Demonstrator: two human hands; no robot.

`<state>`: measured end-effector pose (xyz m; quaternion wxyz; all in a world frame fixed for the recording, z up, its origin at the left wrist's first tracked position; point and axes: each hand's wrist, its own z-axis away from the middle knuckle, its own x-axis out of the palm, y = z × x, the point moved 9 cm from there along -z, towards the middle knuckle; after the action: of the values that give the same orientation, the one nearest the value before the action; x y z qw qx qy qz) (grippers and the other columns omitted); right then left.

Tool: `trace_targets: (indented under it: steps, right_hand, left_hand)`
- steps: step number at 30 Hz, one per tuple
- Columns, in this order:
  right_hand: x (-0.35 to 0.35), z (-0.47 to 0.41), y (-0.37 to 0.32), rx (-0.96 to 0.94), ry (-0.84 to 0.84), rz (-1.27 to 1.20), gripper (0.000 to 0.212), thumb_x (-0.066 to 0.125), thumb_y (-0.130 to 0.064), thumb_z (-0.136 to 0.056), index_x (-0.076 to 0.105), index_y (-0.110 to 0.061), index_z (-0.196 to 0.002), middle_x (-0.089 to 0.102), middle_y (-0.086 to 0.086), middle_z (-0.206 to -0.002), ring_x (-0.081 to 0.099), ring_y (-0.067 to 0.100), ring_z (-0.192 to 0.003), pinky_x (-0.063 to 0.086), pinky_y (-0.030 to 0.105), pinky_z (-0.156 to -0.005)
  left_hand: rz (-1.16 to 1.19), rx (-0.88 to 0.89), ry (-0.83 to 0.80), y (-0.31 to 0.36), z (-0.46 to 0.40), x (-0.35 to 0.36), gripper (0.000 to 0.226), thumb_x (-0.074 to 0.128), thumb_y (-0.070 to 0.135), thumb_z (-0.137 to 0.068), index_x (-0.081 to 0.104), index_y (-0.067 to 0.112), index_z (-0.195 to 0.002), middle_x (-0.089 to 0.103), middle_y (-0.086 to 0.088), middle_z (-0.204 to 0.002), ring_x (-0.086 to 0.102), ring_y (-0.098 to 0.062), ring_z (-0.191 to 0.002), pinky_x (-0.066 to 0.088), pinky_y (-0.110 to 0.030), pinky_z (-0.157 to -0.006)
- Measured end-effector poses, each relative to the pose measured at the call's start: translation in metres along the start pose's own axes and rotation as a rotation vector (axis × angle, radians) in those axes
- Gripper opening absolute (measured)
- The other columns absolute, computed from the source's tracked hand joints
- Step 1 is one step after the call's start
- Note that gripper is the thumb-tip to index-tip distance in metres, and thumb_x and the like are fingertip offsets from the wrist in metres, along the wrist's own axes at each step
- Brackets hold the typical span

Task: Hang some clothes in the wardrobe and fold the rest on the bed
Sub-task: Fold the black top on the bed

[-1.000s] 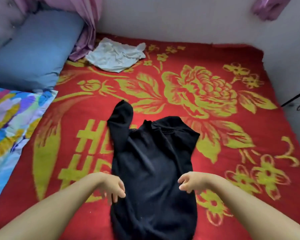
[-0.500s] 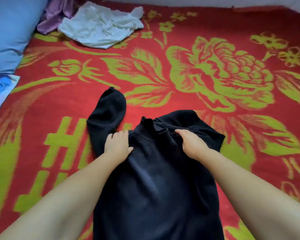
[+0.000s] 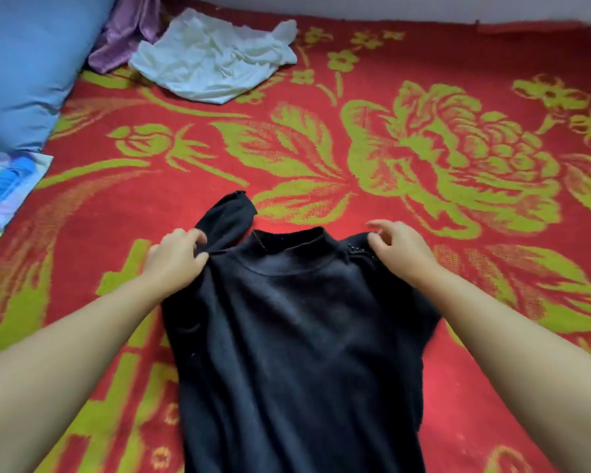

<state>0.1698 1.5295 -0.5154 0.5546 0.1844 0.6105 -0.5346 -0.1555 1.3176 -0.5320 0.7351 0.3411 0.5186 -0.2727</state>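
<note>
Left hand [image 3: 176, 259] and right hand [image 3: 398, 250] each pinch a shoulder of the black knitted high-neck top [image 3: 294, 336] lying on the red flowered bed blanket [image 3: 321, 107].

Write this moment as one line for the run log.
step: folding | item: black top flat on bed blanket | left hand: pinches shoulder | right hand: grips other shoulder

A black top [image 3: 297, 336] is spread lengthwise on a bed covered by a red blanket [image 3: 389, 206] patterned with yellow-green flowers. Its left shoulder is pinched by the left hand [image 3: 176, 259], just below a short sleeve [image 3: 229, 221] that points away from the person. Its right shoulder is pinched by the right hand [image 3: 398, 249]. A crumpled white garment [image 3: 215, 61] is seen near the far edge, beside purple cloth [image 3: 127, 32] and a blue pillow [image 3: 24, 63].
</note>
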Motion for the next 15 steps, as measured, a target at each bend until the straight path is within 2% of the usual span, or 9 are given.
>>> trace_targets:
  steps: [1, 3, 5, 6, 8, 10, 12, 15]
  right_hand:
    - [0.001, -0.005, 0.014, 0.070, 0.003, -0.070, 0.042, 0.050, -0.033, -0.095, 0.050, -0.024, -0.136, 0.055, 0.007, -0.124, 0.047, 0.027, -0.124, 0.041, 0.040, -0.094]
    - [0.016, -0.008, 0.042, 0.219, -0.044, -0.088, 0.058, 0.053, -0.032, -0.095, 0.033, -0.015, -0.147, 0.038, 0.014, -0.146, 0.035, 0.032, -0.135, 0.031, 0.043, -0.108]
    - [0.042, 0.003, 0.063, 0.329, -0.122, -0.050, 0.067, 0.060, -0.036, -0.092, 0.030, -0.007, -0.145, 0.040, 0.020, -0.144, 0.038, 0.036, -0.133, 0.034, 0.042, -0.106]
    - [0.051, 0.009, 0.069, 0.360, -0.152, -0.016, 0.069, 0.062, -0.038, -0.090, 0.032, -0.007, -0.143, 0.044, 0.020, -0.140, 0.043, 0.037, -0.129, 0.038, 0.042, -0.102]
    - [0.070, 0.021, 0.074, 0.391, -0.246, 0.012, 0.058, 0.062, -0.035, -0.090, 0.041, -0.008, -0.136, 0.053, 0.017, -0.131, 0.051, 0.035, -0.120, 0.042, 0.039, -0.093]
    - [0.066, 0.025, 0.074, 0.383, -0.225, -0.056, 0.038, 0.056, -0.025, -0.089, 0.054, -0.008, -0.123, 0.062, 0.015, -0.120, 0.057, 0.033, -0.110, 0.043, 0.034, -0.085]
    - [0.030, 0.030, 0.088, 0.516, 0.049, -0.238, 0.029, 0.051, -0.021, -0.089, 0.058, -0.007, -0.113, 0.064, 0.018, -0.111, 0.060, 0.036, -0.103, 0.044, 0.034, -0.081]
    - [-0.028, 0.069, 0.142, 0.813, 0.611, -0.821, 0.026, 0.040, -0.015, -0.090, 0.045, -0.009, -0.115, 0.062, 0.017, -0.092, 0.067, 0.033, -0.075, 0.057, 0.036, -0.065]
  left_hand:
    - [0.137, -0.095, 0.040, -0.006, -0.006, -0.001, 0.037, 0.056, 0.020, -0.089, 0.053, 0.015, -0.125, 0.054, -0.017, -0.121, 0.050, -0.035, -0.116, 0.040, -0.045, -0.098]
    - [0.338, -0.343, 0.076, -0.029, -0.008, 0.013, 0.048, 0.056, 0.020, -0.088, 0.046, 0.010, -0.135, 0.048, -0.023, -0.131, 0.045, -0.039, -0.123, 0.038, -0.046, -0.102]
    - [0.405, -0.529, 0.024, -0.052, 0.003, 0.043, 0.055, 0.058, 0.027, -0.090, 0.042, 0.004, -0.137, 0.047, -0.025, -0.136, 0.043, -0.040, -0.126, 0.036, -0.044, -0.105]
    - [0.421, -0.568, -0.006, -0.057, 0.009, 0.054, 0.061, 0.061, 0.030, -0.089, 0.039, 0.002, -0.138, 0.046, -0.024, -0.139, 0.043, -0.040, -0.128, 0.035, -0.043, -0.106]
    - [0.457, -0.588, -0.072, -0.061, 0.020, 0.074, 0.071, 0.069, 0.029, -0.086, 0.035, 0.002, -0.142, 0.045, -0.020, -0.141, 0.044, -0.037, -0.128, 0.037, -0.041, -0.106]
    - [0.511, -0.614, -0.125, -0.065, 0.026, 0.085, 0.066, 0.073, 0.019, -0.082, 0.041, -0.003, -0.136, 0.052, -0.022, -0.134, 0.053, -0.037, -0.119, 0.043, -0.040, -0.095]
    - [0.542, -0.685, -0.138, -0.075, 0.031, 0.085, 0.044, 0.068, 0.007, -0.083, 0.054, -0.011, -0.120, 0.061, -0.025, -0.117, 0.061, -0.038, -0.103, 0.047, -0.038, -0.079]
    - [0.476, -0.757, -0.074, -0.093, 0.042, 0.065, 0.020, 0.056, 0.001, -0.085, 0.063, -0.009, -0.102, 0.063, -0.025, -0.097, 0.062, -0.040, -0.095, 0.043, -0.033, -0.069]
